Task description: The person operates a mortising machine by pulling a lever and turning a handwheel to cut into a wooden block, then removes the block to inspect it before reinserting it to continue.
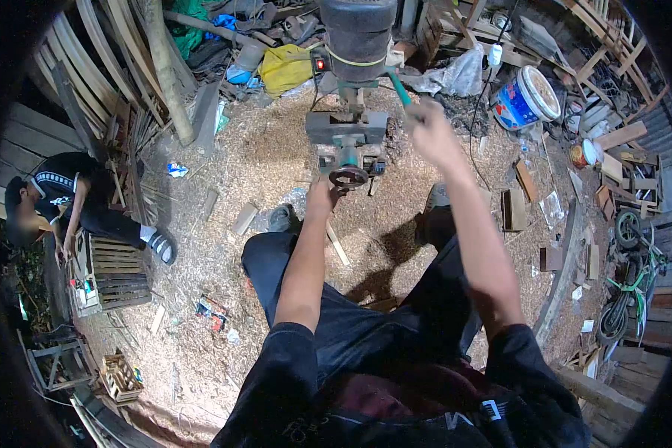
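Open sawdust floor (pixel 231 164) left of drill press (pixel 349 134); clutter (pixel 276 45) behind.

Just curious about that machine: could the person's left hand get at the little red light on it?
Probably yes. The left hand is at the handwheel, and the red light sits higher on the same side, with nothing between.

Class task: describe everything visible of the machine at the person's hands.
The machine stands on the sawdust floor, seen from above. It looks metal: dark rounded top with a lit red light, grey block below, round handwheel in front. The left hand touches the handwheel; the right hand grips its green lever.
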A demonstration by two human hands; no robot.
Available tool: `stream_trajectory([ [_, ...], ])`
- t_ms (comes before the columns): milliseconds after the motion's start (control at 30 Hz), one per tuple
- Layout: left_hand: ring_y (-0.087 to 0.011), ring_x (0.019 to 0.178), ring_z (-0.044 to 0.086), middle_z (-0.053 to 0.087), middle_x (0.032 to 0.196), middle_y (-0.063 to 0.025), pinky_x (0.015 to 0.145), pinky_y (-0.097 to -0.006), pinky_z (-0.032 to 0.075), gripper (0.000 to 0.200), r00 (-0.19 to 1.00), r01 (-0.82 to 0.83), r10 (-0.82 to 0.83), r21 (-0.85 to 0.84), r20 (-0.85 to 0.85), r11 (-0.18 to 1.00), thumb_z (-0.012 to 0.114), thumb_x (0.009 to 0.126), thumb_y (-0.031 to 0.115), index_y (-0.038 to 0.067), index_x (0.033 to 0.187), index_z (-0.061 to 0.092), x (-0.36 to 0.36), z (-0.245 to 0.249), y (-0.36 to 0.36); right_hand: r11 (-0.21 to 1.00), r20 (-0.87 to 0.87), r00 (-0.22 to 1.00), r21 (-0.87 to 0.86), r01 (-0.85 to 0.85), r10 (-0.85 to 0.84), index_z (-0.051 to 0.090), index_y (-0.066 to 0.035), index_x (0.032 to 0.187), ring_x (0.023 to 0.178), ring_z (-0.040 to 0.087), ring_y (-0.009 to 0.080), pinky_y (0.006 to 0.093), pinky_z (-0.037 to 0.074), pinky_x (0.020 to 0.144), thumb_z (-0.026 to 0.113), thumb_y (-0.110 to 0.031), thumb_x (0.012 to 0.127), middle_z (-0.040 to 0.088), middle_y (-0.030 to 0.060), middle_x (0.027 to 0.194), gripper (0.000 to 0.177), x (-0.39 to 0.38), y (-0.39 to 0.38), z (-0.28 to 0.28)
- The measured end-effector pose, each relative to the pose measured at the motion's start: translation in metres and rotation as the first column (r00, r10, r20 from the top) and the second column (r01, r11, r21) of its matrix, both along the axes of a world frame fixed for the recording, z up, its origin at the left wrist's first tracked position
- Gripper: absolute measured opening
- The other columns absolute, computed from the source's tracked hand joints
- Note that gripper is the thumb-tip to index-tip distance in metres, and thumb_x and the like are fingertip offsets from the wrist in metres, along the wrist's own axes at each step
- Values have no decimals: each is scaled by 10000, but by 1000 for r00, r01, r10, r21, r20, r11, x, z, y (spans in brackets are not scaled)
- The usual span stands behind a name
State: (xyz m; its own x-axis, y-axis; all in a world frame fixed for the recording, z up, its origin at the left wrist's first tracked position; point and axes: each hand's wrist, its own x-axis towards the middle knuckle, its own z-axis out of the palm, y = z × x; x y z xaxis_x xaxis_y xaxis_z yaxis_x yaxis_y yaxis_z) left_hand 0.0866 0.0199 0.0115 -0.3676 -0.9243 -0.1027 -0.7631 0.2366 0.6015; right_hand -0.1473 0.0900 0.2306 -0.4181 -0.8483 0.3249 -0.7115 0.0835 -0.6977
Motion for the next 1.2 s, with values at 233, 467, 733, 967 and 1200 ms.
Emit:
stream_trajectory([
  [233, -373, 896, 668, 683, 929, -219, 782, -442, 543, 264, 959, -3, -4, 22, 284, 1000, 662, 828, 260, 32, 956, 697, 13, -71, -10, 814, 134, 964, -569, -116, 231, 593, -31, 1124, 962, 584, 171, 297, 464, 806, 476, -480, 959, 639, 118, 1045, 492, -33, -84, 138],
  [467, -385, 916, 650, 669, 900, -234, 826, -454, 526, 167, 956, -77, 73, 3, 285, 997, 649, 760, 103, 0, 884, 693, 15, -73, -8, 875, 348, 892, -475, -96, 288, 366, -11, 1383, 1108, 568, 229, 320, 518, 837, 642, -390, 894, 513, 157, 1317, 677, -70, -105, 59],
  [733, -393, 892, 653, 666, 974, -237, 831, -459, 521, 195, 912, -30, -26, 130, 410, 991, 618, 791, 107, 26, 950, 698, 13, -73, -14, 956, 503, 859, -287, 58, 98, 419, -36, 1350, 1145, 539, 223, 333, 532, 838, 595, -332, 940, 500, 173, 1286, 535, -78, -103, -42],
  [967, -368, 964, 649, 667, 1030, -211, 861, -452, 518, 231, 846, -184, 142, 30, 514, 983, 611, 813, 130, 48, 1017, 685, 34, -159, -38, 829, 402, 865, -558, -27, 299, 482, -26, 1266, 1025, 580, 206, 328, 474, 902, 507, -415, 970, 609, 100, 1051, 489, -81, -130, 74],
  [1200, -342, 968, 664, 680, 1021, -186, 815, -436, 544, 204, 869, -187, 128, 79, 477, 979, 629, 829, 165, 57, 988, 695, 5, -49, -8, 797, 668, 474, -589, -136, 574, 614, -77, 860, 628, 545, 125, 266, 438, 599, 472, -606, 921, 586, 35, 727, 551, -83, -181, 171],
])
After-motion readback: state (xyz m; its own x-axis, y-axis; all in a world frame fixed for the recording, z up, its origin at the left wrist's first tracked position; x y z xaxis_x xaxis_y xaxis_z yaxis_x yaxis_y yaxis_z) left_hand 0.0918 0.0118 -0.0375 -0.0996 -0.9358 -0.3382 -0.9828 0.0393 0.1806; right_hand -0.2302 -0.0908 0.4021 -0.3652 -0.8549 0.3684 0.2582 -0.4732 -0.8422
